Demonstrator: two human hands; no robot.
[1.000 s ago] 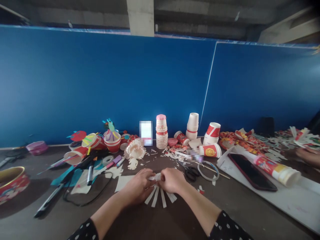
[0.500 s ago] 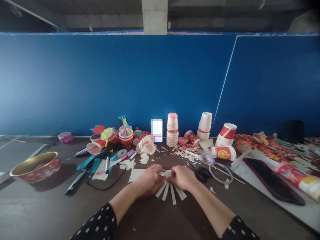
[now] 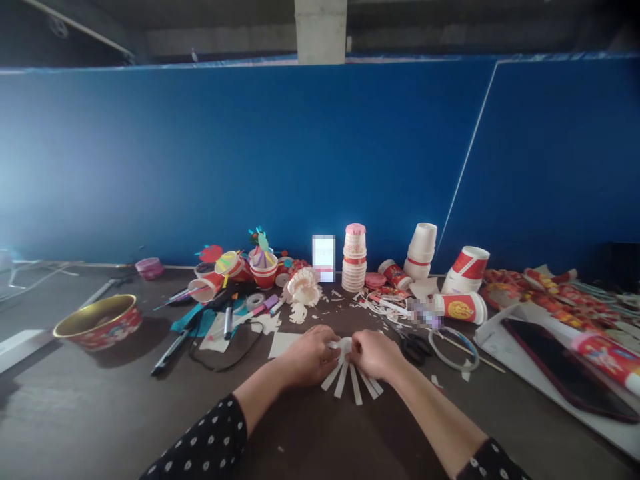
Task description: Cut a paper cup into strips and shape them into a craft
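Between left hand (image 3: 310, 357) and right hand (image 3: 375, 355), paper strips (image 3: 349, 380), fanning toward wearer

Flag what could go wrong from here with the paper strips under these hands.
The narrow paper strips fanning out between the left hand and right hand look thin, so they might crease or tear if pressed hard. The black-handled scissors lie close to the right hand and could be knocked by a sideways move.

blurred card (image 3: 323, 258), seemingly paper disc (image 3: 345, 345) partly hidden
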